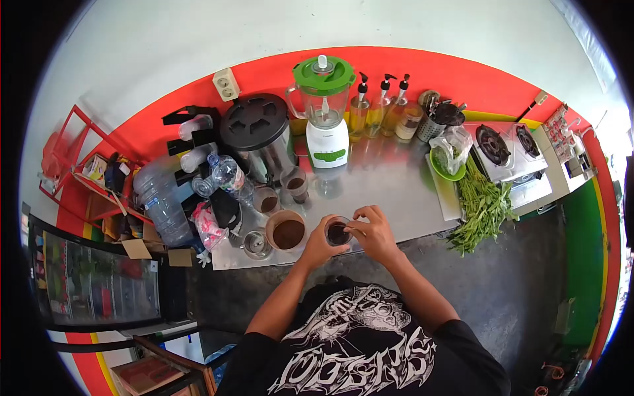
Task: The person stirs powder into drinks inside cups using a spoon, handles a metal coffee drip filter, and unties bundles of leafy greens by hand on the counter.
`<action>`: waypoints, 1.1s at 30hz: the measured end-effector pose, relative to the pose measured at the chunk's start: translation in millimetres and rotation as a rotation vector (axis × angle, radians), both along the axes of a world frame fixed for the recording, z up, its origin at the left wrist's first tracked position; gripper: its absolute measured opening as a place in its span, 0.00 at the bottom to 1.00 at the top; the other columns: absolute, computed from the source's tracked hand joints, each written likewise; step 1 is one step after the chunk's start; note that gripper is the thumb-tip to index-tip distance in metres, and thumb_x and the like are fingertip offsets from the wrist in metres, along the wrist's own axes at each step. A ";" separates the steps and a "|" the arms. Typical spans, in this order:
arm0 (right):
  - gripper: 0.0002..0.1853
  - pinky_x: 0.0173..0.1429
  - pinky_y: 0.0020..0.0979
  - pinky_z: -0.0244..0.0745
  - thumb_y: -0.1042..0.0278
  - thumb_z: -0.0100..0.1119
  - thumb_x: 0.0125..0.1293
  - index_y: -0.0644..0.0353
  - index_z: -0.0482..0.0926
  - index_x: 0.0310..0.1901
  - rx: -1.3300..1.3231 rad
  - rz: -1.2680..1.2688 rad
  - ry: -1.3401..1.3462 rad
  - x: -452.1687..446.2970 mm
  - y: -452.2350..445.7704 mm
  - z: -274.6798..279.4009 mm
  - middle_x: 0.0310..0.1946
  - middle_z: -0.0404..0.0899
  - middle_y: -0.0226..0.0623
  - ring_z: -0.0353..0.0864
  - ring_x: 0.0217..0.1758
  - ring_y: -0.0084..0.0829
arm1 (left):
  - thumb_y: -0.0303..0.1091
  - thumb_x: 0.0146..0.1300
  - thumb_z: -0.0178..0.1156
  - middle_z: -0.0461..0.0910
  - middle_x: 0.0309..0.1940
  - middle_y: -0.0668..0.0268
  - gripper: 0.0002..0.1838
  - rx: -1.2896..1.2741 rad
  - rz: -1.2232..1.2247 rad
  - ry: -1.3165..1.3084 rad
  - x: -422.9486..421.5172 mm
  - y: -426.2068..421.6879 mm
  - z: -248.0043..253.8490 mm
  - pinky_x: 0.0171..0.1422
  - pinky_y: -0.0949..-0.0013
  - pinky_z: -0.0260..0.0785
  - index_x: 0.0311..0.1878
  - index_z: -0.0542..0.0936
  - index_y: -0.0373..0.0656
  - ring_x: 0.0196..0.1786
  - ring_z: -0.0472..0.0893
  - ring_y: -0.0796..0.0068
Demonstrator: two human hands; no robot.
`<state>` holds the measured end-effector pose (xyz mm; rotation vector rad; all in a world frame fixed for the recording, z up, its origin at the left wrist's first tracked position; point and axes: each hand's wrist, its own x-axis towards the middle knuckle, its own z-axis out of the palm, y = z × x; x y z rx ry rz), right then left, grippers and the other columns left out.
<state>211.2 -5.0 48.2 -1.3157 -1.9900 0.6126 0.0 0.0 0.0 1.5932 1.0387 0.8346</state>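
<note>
My left hand (318,245) is wrapped around the side of a clear cup (337,232) with dark brown contents, near the table's front edge. At the cup's right rim the fingers of my right hand (374,233) are pinched together. Whether they grip the rim or something small is hidden. Just left of my left hand stands a tub of brown powder (288,233), with a clear glass mug (256,245) beside it. Behind the tub are two more clear cups of brown contents, one nearer (266,200) and one farther back (296,187).
A green-lidded blender (327,148) stands at the back, with pump bottles (375,115) to its right. Behind the cups is a large black-lidded steel container (255,129). Leafy greens (482,204) hang over the right edge near a gas stove (508,152). Water bottles (228,173) crowd the left.
</note>
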 end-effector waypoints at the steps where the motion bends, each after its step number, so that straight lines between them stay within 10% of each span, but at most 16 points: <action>1: 0.06 0.68 0.46 0.68 0.64 0.73 0.65 0.54 0.93 0.40 0.080 0.019 -0.084 -3.4 1.8 0.8 0.58 0.77 0.41 0.70 0.67 0.41 | 0.31 0.54 0.81 0.80 0.66 0.58 0.48 -0.004 0.001 -0.006 -0.2 1.8 -2.6 0.76 0.62 0.69 0.76 0.66 0.42 0.68 0.79 0.66; 9: 0.08 0.72 0.44 0.68 0.65 0.70 0.66 0.59 0.93 0.38 0.068 -0.073 -0.407 -0.6 -12.3 -23.0 0.55 0.81 0.43 0.71 0.67 0.46 | 0.27 0.47 0.79 0.83 0.59 0.55 0.43 0.061 -0.063 0.021 24.6 -2.9 -1.9 0.70 0.60 0.73 0.68 0.72 0.39 0.63 0.83 0.60; 18: 0.08 0.71 0.45 0.70 0.70 0.69 0.66 0.66 0.92 0.35 -0.163 -0.263 -0.010 7.9 -24.7 -23.0 0.57 0.82 0.47 0.73 0.66 0.51 | 0.24 0.43 0.80 0.84 0.55 0.51 0.39 0.171 -0.107 0.103 33.8 -4.9 3.0 0.65 0.53 0.75 0.63 0.75 0.39 0.60 0.84 0.45; 29: 0.13 0.41 0.34 0.78 0.67 0.63 0.75 0.68 0.85 0.36 -0.260 -0.374 0.382 44.3 -25.0 -16.0 0.41 0.86 0.42 0.86 0.36 0.33 | 0.25 0.49 0.80 0.82 0.57 0.56 0.42 0.078 -0.048 0.072 25.4 -9.0 -4.0 0.71 0.62 0.73 0.69 0.71 0.39 0.63 0.83 0.62; 33: 0.10 0.40 0.29 0.74 0.66 0.62 0.77 0.66 0.84 0.44 -0.439 -0.434 0.360 46.0 -28.9 9.9 0.40 0.86 0.36 0.83 0.33 0.25 | 0.25 0.48 0.80 0.84 0.57 0.52 0.42 0.077 -0.008 0.018 23.1 -11.1 -1.2 0.70 0.58 0.74 0.67 0.72 0.38 0.63 0.84 0.54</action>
